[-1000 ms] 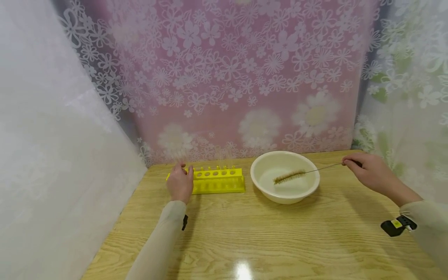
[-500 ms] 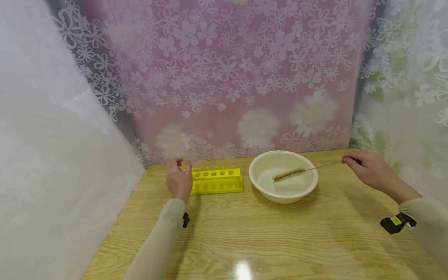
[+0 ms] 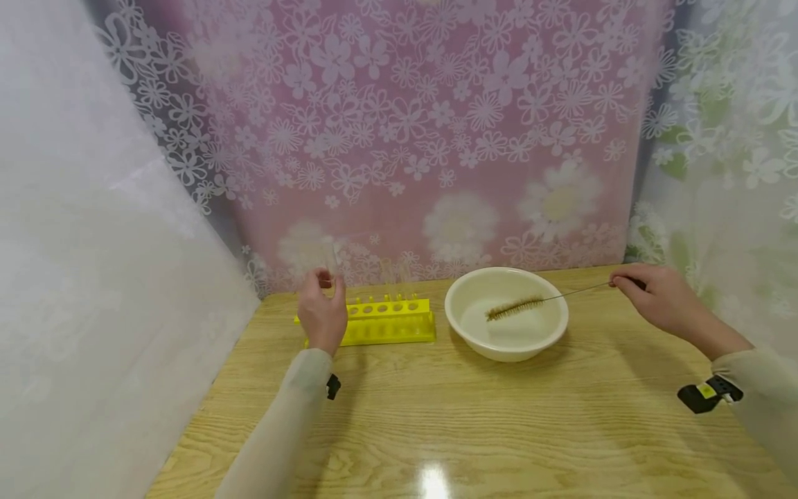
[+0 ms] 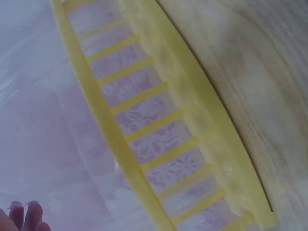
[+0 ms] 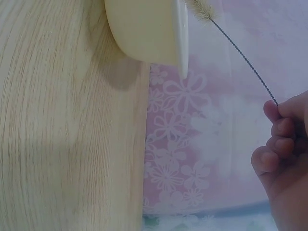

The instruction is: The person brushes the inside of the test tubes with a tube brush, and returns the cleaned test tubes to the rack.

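Here the curled right grip (image 3: pixel 657 298) holds a brush (image 3: pixel 515 309).

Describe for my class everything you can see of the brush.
The brush has a long, narrow head of tan bristles and a thin, dark stem that looks like twisted metal wire. The right hand pinches the stem, with the pale bowl to its left. The brush slants down from the hand, its bristles over the bowl's opening; whether the tip touches the bowl cannot be told.
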Available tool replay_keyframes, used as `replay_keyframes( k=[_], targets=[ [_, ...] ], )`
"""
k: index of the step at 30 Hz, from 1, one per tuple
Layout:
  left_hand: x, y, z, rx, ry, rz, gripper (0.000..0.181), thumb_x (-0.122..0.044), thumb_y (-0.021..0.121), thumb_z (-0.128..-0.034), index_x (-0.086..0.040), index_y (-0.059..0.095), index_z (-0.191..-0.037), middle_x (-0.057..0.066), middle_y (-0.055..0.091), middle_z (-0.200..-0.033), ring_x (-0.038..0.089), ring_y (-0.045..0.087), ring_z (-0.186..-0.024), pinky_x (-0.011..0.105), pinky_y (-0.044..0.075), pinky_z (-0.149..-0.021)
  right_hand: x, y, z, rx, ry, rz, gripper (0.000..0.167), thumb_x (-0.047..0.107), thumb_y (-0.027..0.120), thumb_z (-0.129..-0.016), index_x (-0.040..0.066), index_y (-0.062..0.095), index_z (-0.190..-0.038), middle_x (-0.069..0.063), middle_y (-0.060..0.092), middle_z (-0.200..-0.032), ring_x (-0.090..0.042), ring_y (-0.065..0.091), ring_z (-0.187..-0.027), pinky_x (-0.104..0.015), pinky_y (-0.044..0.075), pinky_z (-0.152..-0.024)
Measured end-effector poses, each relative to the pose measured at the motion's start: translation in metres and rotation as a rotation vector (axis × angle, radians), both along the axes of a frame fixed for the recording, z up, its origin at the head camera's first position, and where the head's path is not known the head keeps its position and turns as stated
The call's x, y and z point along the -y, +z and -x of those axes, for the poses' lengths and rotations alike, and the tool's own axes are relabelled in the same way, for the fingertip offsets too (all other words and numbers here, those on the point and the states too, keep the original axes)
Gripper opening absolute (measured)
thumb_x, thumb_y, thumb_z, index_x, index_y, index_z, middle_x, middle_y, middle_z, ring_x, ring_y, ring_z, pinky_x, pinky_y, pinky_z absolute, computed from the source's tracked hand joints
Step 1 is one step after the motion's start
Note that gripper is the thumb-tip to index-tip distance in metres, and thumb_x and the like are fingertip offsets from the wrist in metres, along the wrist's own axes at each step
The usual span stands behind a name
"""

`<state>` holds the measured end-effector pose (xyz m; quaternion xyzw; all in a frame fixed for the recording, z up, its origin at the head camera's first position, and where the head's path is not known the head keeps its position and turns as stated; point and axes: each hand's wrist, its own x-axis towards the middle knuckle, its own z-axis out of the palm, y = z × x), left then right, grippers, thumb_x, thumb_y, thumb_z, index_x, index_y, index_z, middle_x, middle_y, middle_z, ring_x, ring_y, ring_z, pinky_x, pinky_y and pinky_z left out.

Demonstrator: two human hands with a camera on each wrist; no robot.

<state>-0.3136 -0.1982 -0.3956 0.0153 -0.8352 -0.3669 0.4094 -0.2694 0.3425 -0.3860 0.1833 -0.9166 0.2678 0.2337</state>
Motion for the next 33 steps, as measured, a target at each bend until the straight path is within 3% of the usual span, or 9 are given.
replay_keyframes(
  k=[8, 15, 18, 21, 25, 29, 33],
  targets=[
    [-0.016, 0.011, -0.011, -0.04, -0.13, 0.002, 0.03, -0.035, 0.057, -0.1031, -0.008, 0.059, -0.116, 0.009, 0.066, -0.103, 0.027, 0.063, -0.096, 0.041, 0.051, -0.082, 0.001, 0.002, -0.001, 0.01, 0.003, 0.018, 0.023, 0.012, 0.053, -0.105, -0.001, 0.071, -0.112, -0.023, 0.072, -0.104, -0.005, 0.044, -0.053, -0.027, 0.036, -0.049],
    [-0.028, 0.013, -0.019, -0.1, -0.192, 0.016, 0.028, -0.039, 0.055, -0.1034, -0.014, 0.059, -0.114, 0.002, 0.069, -0.095, 0.02, 0.065, -0.084, 0.042, 0.054, -0.078, -0.001, -0.001, 0.0, -0.006, 0.006, 0.003, 0.02, 0.01, 0.054, -0.104, 0.002, 0.072, -0.11, -0.02, 0.073, -0.103, -0.003, 0.047, -0.058, -0.026, 0.037, -0.051],
    [-0.034, 0.014, -0.024, -0.085, -0.229, 0.011, 0.024, -0.035, 0.056, -0.103, -0.015, 0.059, -0.115, 0.002, 0.067, -0.093, 0.021, 0.063, -0.082, 0.044, 0.054, -0.079, -0.002, -0.001, 0.0, -0.029, 0.014, -0.007, 0.019, 0.007, 0.055, -0.103, 0.002, 0.072, -0.108, -0.02, 0.073, -0.101, -0.001, 0.05, -0.061, -0.025, 0.038, -0.052],
    [-0.043, 0.015, -0.029, -0.041, -0.302, -0.01, 0.023, -0.034, 0.057, -0.103, -0.016, 0.059, -0.118, 0.001, 0.066, -0.094, 0.018, 0.061, -0.083, 0.042, 0.054, -0.08, -0.003, -0.002, -0.001, -0.037, 0.014, -0.011, 0.019, 0.006, 0.055, -0.103, 0.002, 0.072, -0.108, -0.02, 0.073, -0.1, -0.001, 0.05, -0.061, -0.024, 0.038, -0.052],
    [-0.055, 0.017, -0.033, 0.04, -0.461, -0.085, 0.024, -0.031, 0.058, -0.1034, -0.016, 0.059, -0.122, 0.0, 0.065, -0.098, 0.016, 0.062, -0.084, 0.038, 0.054, -0.078, -0.002, -0.002, -0.002, -0.01, -0.008, 0.005, 0.019, 0.009, 0.055, -0.103, 0.002, 0.072, -0.109, -0.019, 0.073, -0.102, -0.002, 0.049, -0.059, -0.026, 0.038, -0.052],
    [-0.064, 0.018, -0.035, 0.145, -0.623, -0.195, 0.026, -0.031, 0.059, -0.1034, -0.015, 0.058, -0.124, 0.003, 0.065, -0.104, 0.025, 0.069, -0.09, 0.042, 0.055, -0.082, -0.001, -0.002, -0.002, -0.001, -0.013, -0.001, 0.021, 0.011, 0.055, -0.104, 0.002, 0.072, -0.111, -0.02, 0.073, -0.103, -0.002, 0.051, -0.06, -0.026, 0.039, -0.052],
    [-0.069, 0.019, -0.033, 0.266, -0.722, -0.27, 0.031, -0.038, 0.058, -0.1029, -0.016, 0.058, -0.125, 0.006, 0.064, -0.105, 0.031, 0.07, -0.093, 0.046, 0.054, -0.087, 0.0, -0.001, -0.001, -0.043, 0.008, -0.037, 0.018, 0.008, 0.056, -0.103, 0.003, 0.072, -0.108, -0.017, 0.073, -0.101, 0.002, 0.052, -0.065, -0.025, 0.041, -0.053]
  ],
)
